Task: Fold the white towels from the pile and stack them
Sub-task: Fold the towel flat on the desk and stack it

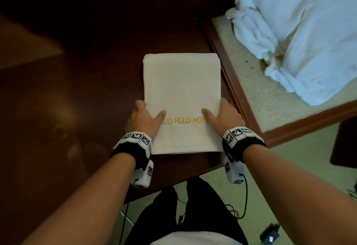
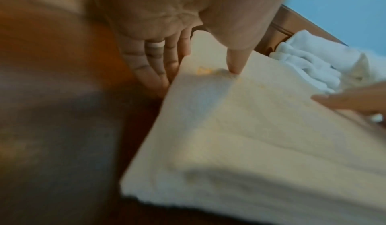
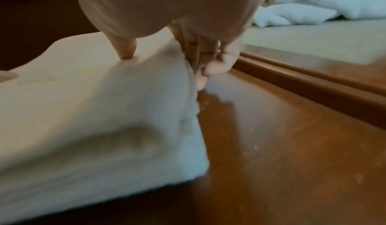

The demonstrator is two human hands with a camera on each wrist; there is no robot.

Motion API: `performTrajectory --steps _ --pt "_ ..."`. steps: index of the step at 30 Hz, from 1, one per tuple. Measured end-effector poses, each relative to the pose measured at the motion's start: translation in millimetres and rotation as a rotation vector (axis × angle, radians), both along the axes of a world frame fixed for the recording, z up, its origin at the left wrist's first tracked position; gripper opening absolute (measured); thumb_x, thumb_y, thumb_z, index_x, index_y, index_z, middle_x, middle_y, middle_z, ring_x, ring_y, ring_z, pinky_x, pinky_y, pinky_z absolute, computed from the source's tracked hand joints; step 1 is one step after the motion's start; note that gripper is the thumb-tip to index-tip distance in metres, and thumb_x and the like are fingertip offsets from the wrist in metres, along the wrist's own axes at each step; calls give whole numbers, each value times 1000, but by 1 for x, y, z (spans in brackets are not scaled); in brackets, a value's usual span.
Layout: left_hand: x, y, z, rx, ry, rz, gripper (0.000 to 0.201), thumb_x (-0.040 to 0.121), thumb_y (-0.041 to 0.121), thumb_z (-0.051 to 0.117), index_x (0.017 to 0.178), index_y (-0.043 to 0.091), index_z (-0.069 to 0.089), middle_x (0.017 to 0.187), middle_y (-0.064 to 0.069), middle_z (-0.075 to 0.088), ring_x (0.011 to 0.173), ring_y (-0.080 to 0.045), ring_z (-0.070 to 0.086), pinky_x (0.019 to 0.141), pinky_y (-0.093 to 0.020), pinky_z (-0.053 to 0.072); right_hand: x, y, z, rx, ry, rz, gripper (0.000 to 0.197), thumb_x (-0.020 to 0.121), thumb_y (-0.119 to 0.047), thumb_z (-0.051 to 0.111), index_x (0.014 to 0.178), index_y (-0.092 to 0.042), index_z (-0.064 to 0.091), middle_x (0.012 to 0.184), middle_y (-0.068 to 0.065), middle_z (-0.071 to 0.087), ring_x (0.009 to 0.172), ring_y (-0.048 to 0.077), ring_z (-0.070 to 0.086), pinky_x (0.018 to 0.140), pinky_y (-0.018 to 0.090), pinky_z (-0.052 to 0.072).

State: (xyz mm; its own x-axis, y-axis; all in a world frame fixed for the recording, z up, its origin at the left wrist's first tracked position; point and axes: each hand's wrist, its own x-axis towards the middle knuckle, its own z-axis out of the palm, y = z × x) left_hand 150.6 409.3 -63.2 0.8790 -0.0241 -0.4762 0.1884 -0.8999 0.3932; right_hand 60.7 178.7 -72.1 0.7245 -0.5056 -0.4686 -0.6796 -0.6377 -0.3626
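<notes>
Item: one white terry towel, folded to a thick rectangle with gold embroidered lettering, lying at the centre of the head view on a dark polished wooden table. Step in hand, by judgement: the fold looks finished, and the towel is being gripped at its two sides for squaring or for lifting to a stack; no stack of folded towels is in view. Left hand: at the towel's left edge, thumb pressed on top near the lettering, fingers straight along the side and reaching under the edge, so it pinches the towel. Right hand: mirrored at the right edge, thumb on top, fingers curled down the side to the table, likewise gripping the towel. Both forearms reach forward from the lower frame, wrists low, each bearing a marked black-and-white wristband. Next move, by judgement: an even lift with both hands so the layers do not slide apart. Remaining stock: a loose pile of crumpled white towels at upper right, on a pale surface inside a wooden frame.
</notes>
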Motion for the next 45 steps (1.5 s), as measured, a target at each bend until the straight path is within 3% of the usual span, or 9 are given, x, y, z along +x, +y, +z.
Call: performTrajectory --steps 5,8,13,16,22,29,36,39,45 --pt "-10 6 -11 -128 218 186 83 69 61 81 126 7 54 127 -12 63 116 -35 61 95 -41 52 -14 19 0 255 30 -294 72 76 -56 76 125 -10 51 121 8 62 111 32 60 85 36 49" --pt "-11 13 -9 -225 241 155 62 70 51 84 114 11 71 114 -7 72 109 -29 66 92 -37 55 -24 26 4 352 -10 -382 59 72 -43 85 115 -9 65 110 4 70 99 27 67 82 34 54" --pt "-20 4 23 -296 83 52 53 87 39 73 124 4 57 126 -14 62 118 -35 58 95 -39 48 -32 40 34 324 -55 -370 55 76 -40 80 121 -13 63 116 8 69 103 29 66 90 39 54" --pt "-25 -11 49 -367 -18 41 43 92 32 68 120 3 53 125 -17 59 116 -37 56 91 -39 46 -32 38 65 236 -81 -363 54 82 -42 73 125 -14 57 121 8 64 108 32 62 88 36 49" --pt "-33 -55 105 -427 -147 -68 44 90 38 66 116 5 56 122 -15 61 114 -36 57 93 -42 46 -47 8 124 123 -228 -378 48 86 -39 68 124 -12 55 120 9 64 108 33 62 91 38 49" --pt "-46 -149 174 -613 -216 -215 45 76 43 80 103 13 61 105 -4 68 96 -25 66 82 -38 56 -88 -80 191 27 -395 -475 54 84 -51 66 124 -17 53 120 9 61 110 34 59 92 42 50" --pt "-85 -288 209 -708 -235 -404 50 64 45 87 101 17 70 93 4 74 88 -15 71 79 -35 59 -149 -206 230 -33 -501 -551 49 83 -47 69 119 -16 58 117 9 65 110 32 61 85 33 46" --pt "-110 -354 222 -710 -244 -462 50 67 43 88 104 16 67 94 3 72 86 -16 69 71 -29 55 -179 -266 243 -77 -526 -573 49 84 -47 69 120 -16 59 117 9 65 108 32 62 82 32 44" --pt "-159 -476 243 -801 -230 -503 53 68 42 88 107 15 65 101 -1 71 90 -19 68 77 -34 57 -240 -372 271 -191 -557 -633 49 81 -48 71 118 -16 63 113 10 68 106 32 64 88 37 52"
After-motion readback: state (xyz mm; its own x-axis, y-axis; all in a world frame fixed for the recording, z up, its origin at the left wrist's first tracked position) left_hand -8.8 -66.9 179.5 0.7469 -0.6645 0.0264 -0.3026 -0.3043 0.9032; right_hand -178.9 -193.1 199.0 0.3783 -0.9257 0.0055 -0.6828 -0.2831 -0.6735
